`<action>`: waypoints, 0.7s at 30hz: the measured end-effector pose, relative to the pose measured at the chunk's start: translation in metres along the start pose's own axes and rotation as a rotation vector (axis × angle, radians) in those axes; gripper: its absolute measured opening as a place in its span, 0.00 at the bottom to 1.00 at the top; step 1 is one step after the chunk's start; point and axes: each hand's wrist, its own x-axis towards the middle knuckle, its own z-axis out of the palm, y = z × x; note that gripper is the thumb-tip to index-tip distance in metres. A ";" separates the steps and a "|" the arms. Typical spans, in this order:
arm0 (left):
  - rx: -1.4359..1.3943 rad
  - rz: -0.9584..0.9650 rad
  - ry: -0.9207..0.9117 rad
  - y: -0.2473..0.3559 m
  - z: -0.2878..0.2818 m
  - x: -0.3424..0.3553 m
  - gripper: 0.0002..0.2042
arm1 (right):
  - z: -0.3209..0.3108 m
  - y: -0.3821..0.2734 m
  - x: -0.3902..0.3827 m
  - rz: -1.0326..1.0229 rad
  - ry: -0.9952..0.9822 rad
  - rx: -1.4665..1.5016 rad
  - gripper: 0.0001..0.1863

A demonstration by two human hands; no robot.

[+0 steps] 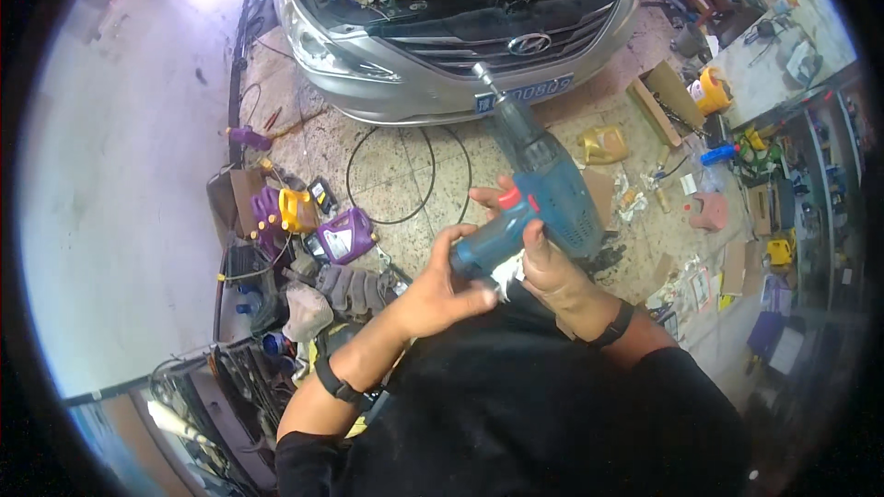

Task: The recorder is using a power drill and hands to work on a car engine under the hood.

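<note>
A blue and black cordless drill [564, 198] lies across both hands in front of my chest. Its chuck end points away, toward the car, and carries a silver socket [481, 72] on a shaft. My right hand [557, 281] closes round the drill from the near side, thumb up; fingertips show past the red switch. At the lower end of the handle, my left hand [437, 285] curls its thumb and fingers about the base. Crumpled white paper or cloth [506, 274] shows just below the handle, between the hands; which hand holds it I cannot tell.
A silver car [359, 83] stands ahead, its engine bay exposed. A black cable loop [348, 175] lies on the tiles. Purple jugs [345, 237] and parts crowd the left. To the right are a gold jug [603, 144], a cardboard box [658, 106], a pink container [707, 212] and shelves.
</note>
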 end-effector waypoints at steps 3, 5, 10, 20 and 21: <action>-0.533 0.062 0.035 0.014 -0.043 0.044 0.40 | 0.013 0.014 0.050 -0.114 -0.049 -0.141 0.42; -0.373 0.095 0.011 0.028 -0.061 0.068 0.36 | 0.022 0.016 0.090 -0.188 -0.134 -0.065 0.39; 0.109 0.088 0.060 0.083 -0.134 0.138 0.30 | 0.025 0.018 0.202 -0.104 -0.117 0.162 0.36; 0.750 0.141 0.598 0.119 -0.405 0.230 0.07 | -0.019 -0.059 0.407 0.004 0.216 -0.315 0.17; 0.850 0.039 0.704 0.142 -0.421 0.247 0.08 | -0.022 -0.066 0.423 0.036 0.241 -0.391 0.16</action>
